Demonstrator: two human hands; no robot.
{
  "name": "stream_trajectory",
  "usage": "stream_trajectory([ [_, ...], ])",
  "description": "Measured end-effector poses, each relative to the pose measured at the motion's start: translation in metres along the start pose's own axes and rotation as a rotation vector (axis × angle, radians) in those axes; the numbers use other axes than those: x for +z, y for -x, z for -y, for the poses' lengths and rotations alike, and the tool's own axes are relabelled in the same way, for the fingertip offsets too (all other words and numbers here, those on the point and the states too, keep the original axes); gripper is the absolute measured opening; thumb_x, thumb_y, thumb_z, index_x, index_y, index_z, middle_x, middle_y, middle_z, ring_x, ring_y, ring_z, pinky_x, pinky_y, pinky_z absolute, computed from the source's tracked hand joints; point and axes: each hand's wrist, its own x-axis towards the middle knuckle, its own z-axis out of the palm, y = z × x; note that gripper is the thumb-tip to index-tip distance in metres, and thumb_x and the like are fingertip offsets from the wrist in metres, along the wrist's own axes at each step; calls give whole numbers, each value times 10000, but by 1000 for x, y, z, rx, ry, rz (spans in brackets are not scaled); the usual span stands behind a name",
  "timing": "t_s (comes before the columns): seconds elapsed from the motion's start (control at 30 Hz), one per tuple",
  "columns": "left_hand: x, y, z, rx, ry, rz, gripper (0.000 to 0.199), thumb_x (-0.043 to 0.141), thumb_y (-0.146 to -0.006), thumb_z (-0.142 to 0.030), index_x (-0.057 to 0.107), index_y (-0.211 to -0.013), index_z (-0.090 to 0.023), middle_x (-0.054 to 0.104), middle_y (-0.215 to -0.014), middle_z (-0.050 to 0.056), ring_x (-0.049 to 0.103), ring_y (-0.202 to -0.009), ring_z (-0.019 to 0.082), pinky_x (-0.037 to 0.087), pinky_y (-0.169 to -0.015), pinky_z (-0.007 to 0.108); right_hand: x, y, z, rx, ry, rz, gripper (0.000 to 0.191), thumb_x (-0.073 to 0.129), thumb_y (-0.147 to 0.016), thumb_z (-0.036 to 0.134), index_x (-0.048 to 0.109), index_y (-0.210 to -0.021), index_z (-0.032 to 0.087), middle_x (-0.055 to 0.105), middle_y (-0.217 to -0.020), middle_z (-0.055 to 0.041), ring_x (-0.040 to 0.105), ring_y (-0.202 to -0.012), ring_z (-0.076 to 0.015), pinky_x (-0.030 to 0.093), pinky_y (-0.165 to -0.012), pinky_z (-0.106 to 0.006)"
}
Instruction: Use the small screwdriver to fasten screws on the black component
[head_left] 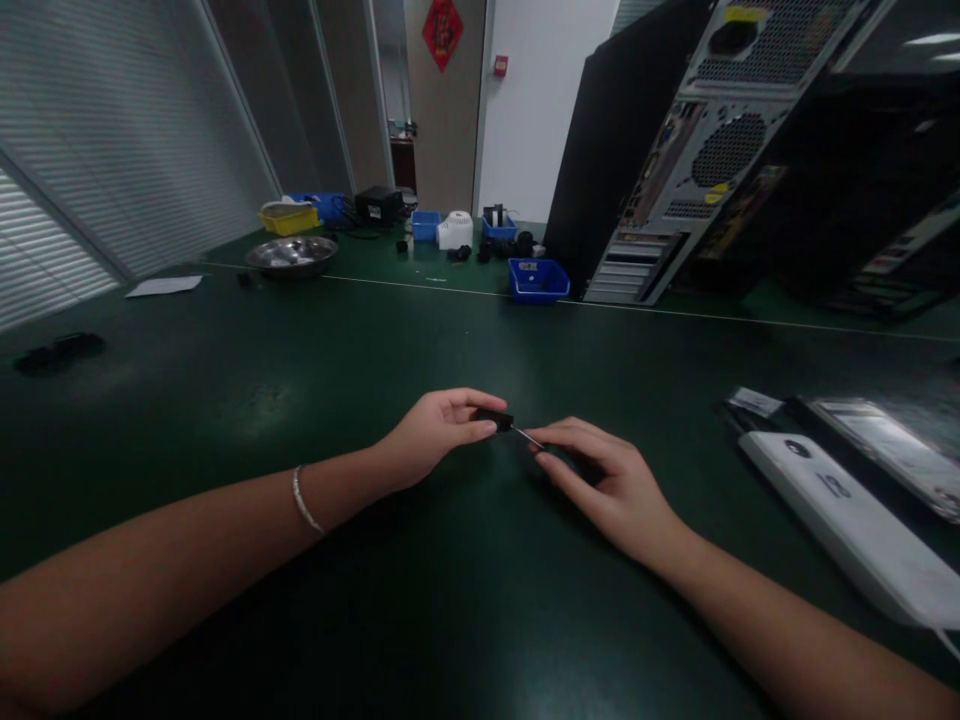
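Observation:
My left hand (435, 435) pinches a small black block (495, 418) between thumb and fingers, a little above the green tabletop (420, 600). What kind of part the block is cannot be made out. From the right, my right hand (600, 480) grips a thin screwdriver (529, 437) between thumb and fingertips. Its narrow metal shaft points up and left, and the tip meets the right end of the block. Most of the handle is hidden by the right fingers.
At right lie a white power strip-like case (847, 520) and a hard drive-like metal box (892, 450). Computer towers (630, 150) stand behind. A blue bin (538, 282), a steel bowl (292, 257) and a yellow basket (289, 219) sit farther back. Dark items (60, 352) lie far left.

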Motion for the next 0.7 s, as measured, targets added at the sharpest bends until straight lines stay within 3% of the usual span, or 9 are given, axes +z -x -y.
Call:
stream_trajectory([
  [0.23,4,2,-4,-24,27,41,199,723,-769,-76,702,-963,-117,740,-1007,81,679,-964,204,495,-940,388,0,2,0,-36,3,-4,265,592,-907,170,694,-1139,251,710,-995,-67,677,-907,-232,546,-787,-347],
  [0.5,8,8,-4,-20,93,22,333,781,-707,-67,543,-918,-168,753,-902,52,704,-826,185,528,-742,308,-1,6,4,-22,-30,1,294,585,-910,139,683,-1158,263,703,-984,-64,670,-898,-224,541,-772,-331],
  [0.7,16,16,-9,-93,128,167,305,784,-720,-95,557,-908,-175,742,-924,59,691,-832,183,518,-728,298,1,8,10,21,-83,28,297,584,-908,142,685,-1151,279,710,-959,-66,678,-864,-225,562,-734,-321],
])
